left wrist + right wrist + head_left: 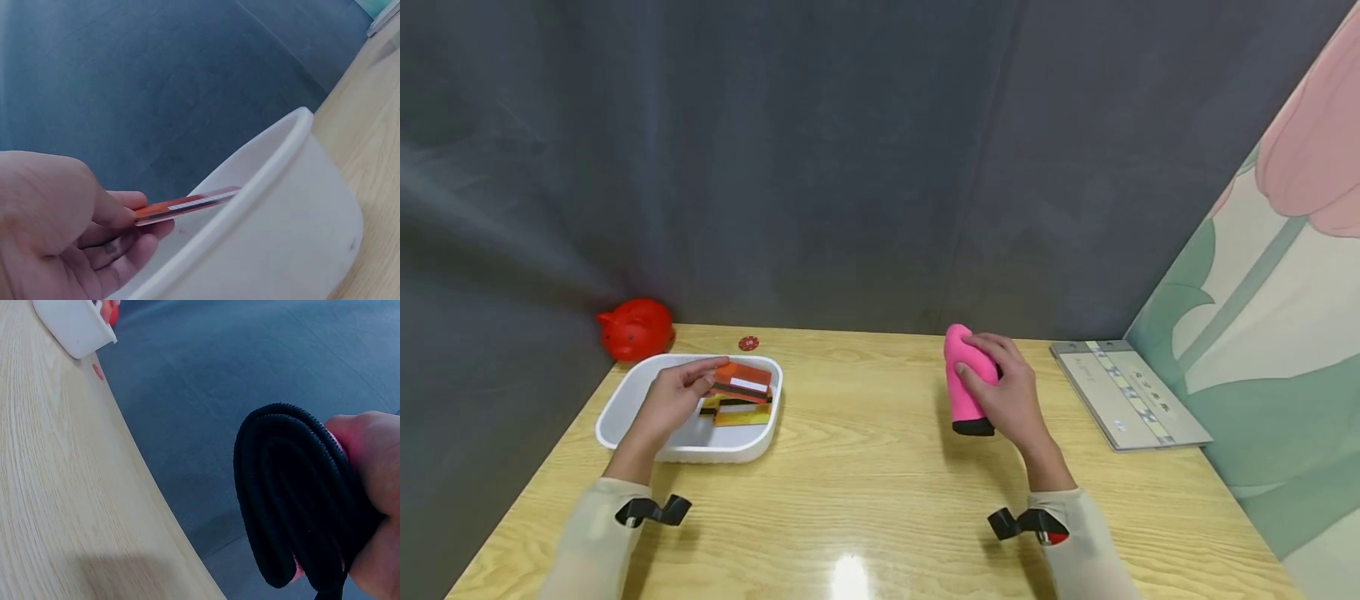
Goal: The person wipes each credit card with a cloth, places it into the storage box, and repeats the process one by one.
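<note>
Over the white bin (745, 452), my left hand (672, 398) pinches an orange-red card (743, 380) between thumb and fingers. The card has a white strip and a dark stripe; in the left wrist view the card (187, 205) slants just inside the rim. Yellow cards (745, 415) lie on the bin floor beneath it. To the right, my right hand (1011, 396) grips a folded pink fabric item (966, 379) with a black edge, held above the table. Its black folded end (294, 500) shows several layers in the right wrist view.
A red piggy bank (638, 329) stands behind the bin at the left. Near the table's back edge lies a small red chip (748, 342). At the right is a grey notebook or folder (1131, 396). A dark curtain (865, 167) hangs behind the wooden table (850, 417).
</note>
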A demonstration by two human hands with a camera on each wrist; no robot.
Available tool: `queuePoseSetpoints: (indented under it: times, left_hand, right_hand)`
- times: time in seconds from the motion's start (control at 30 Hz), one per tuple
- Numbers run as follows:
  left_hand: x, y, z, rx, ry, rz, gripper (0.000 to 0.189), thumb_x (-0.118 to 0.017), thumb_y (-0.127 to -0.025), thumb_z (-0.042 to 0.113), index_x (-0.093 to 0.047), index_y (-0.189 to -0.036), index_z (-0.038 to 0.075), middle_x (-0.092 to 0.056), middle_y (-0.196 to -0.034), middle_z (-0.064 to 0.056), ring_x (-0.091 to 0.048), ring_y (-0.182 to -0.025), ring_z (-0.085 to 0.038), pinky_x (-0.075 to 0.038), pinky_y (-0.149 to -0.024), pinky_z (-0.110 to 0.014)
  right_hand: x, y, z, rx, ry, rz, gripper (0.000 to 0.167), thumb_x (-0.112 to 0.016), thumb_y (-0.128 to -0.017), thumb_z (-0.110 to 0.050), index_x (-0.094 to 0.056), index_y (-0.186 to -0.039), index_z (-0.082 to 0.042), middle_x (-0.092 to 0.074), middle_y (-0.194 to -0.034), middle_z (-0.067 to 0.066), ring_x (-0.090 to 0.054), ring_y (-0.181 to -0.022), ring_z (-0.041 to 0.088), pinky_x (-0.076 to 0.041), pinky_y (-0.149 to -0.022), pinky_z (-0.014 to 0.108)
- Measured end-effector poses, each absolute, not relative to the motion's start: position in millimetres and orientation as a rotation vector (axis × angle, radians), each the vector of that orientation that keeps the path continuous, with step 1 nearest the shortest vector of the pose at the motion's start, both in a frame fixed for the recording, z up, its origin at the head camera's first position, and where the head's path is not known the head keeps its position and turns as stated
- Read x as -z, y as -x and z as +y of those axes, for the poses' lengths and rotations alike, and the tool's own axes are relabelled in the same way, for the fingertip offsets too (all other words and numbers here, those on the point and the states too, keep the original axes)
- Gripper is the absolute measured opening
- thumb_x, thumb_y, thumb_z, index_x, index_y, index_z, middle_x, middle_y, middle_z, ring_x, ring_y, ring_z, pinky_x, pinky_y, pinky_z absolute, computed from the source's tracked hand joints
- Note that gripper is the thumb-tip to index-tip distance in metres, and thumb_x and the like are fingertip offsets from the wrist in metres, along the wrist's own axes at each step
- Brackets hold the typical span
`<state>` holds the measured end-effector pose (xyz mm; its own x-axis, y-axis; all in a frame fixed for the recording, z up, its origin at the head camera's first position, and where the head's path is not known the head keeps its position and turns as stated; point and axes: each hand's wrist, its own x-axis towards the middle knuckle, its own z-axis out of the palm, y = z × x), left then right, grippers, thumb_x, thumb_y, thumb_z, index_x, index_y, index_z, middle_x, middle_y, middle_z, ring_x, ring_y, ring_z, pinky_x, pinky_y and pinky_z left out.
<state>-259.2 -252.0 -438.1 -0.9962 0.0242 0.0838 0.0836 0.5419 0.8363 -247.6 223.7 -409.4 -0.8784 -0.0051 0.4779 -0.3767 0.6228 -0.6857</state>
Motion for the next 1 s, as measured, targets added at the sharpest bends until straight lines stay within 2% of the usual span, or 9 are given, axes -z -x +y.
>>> queuePoseSetpoints:
  times: [0.07, 0.17, 0.3, 0.4, 0.53, 0.7, 1.0]
  left_hand:
    - [440.6, 260.3, -251.9, 1.457, 0.117, -2.722, 0.038, -0.052, -0.106, 0.007, -0.062, -0.142, 0.004, -0.065, -0.137, -0.024, -0.064, -0.098, 0.001, -0.060, -0.089, -0.025]
    - [442.8, 261.1, -250.4, 1.459, 0.147, -2.742, 0.038, -0.051, -0.106, 0.005, -0.061, -0.142, 0.002, -0.066, -0.135, -0.026, -0.069, -0.107, -0.018, -0.061, -0.093, -0.037]
    - [445.4, 263.5, -251.4, 1.458, 0.203, -2.771, 0.039, -0.053, -0.104, 0.002, -0.060, -0.142, -0.002, -0.067, -0.131, -0.029, -0.069, -0.109, -0.029, -0.062, -0.091, -0.038]
    - [446.9, 265.4, -253.4, 1.458, 0.254, -2.798, 0.039, -0.054, -0.102, 0.000, -0.060, -0.141, -0.004, -0.067, -0.130, -0.029, -0.069, -0.104, -0.025, -0.061, -0.084, -0.028]
    - [448.5, 266.2, -253.6, 1.454, 0.270, -2.823, 0.039, -0.057, -0.100, 0.000, -0.061, -0.138, -0.005, -0.067, -0.130, -0.029, -0.068, -0.101, -0.018, -0.055, -0.077, -0.017]
    - [449.2, 268.1, -254.4, 1.440, 0.201, -2.831, 0.039, -0.060, -0.099, 0.000, -0.064, -0.138, -0.001, -0.071, -0.126, -0.026, -0.069, -0.098, -0.015, -0.054, -0.076, -0.016]
    - [448.1, 268.1, -256.6, 1.504, 0.080, -2.822, 0.040, -0.064, -0.101, 0.008, -0.062, -0.140, 0.003, -0.071, -0.127, -0.023, -0.071, -0.104, -0.022, -0.055, -0.079, -0.015]
  right_hand:
    - [409.3, 247.4, 223.7, -1.162, -0.304, -2.413, 0.043, -0.079, -0.091, -0.016, -0.069, -0.133, -0.013, -0.060, -0.139, 0.012, -0.063, -0.118, 0.032, -0.053, -0.087, 0.033]
    - [408.4, 246.6, 223.5, -1.162, -0.300, -2.410, 0.043, -0.079, -0.091, -0.016, -0.070, -0.133, -0.013, -0.061, -0.139, 0.012, -0.063, -0.118, 0.031, -0.052, -0.086, 0.032]
    - [409.1, 246.2, 223.9, -1.154, -0.309, -2.415, 0.043, -0.079, -0.091, -0.017, -0.069, -0.133, -0.013, -0.061, -0.139, 0.012, -0.063, -0.117, 0.031, -0.053, -0.086, 0.033]
    - [410.9, 246.3, 224.4, -1.153, -0.306, -2.418, 0.043, -0.079, -0.091, -0.016, -0.069, -0.133, -0.013, -0.061, -0.139, 0.012, -0.063, -0.118, 0.031, -0.053, -0.087, 0.034]
    - [413.6, 247.2, 224.5, -1.154, -0.305, -2.423, 0.044, -0.078, -0.091, -0.016, -0.069, -0.134, -0.013, -0.060, -0.140, 0.012, -0.062, -0.119, 0.031, -0.053, -0.087, 0.034]
    - [413.4, 247.4, 223.5, -1.153, -0.310, -2.424, 0.044, -0.078, -0.091, -0.016, -0.069, -0.134, -0.013, -0.060, -0.140, 0.013, -0.062, -0.119, 0.032, -0.054, -0.089, 0.040]
    - [412.1, 248.6, 221.8, -1.147, -0.321, -2.423, 0.044, -0.079, -0.091, -0.016, -0.069, -0.133, -0.013, -0.061, -0.139, 0.012, -0.062, -0.120, 0.031, -0.052, -0.089, 0.035]
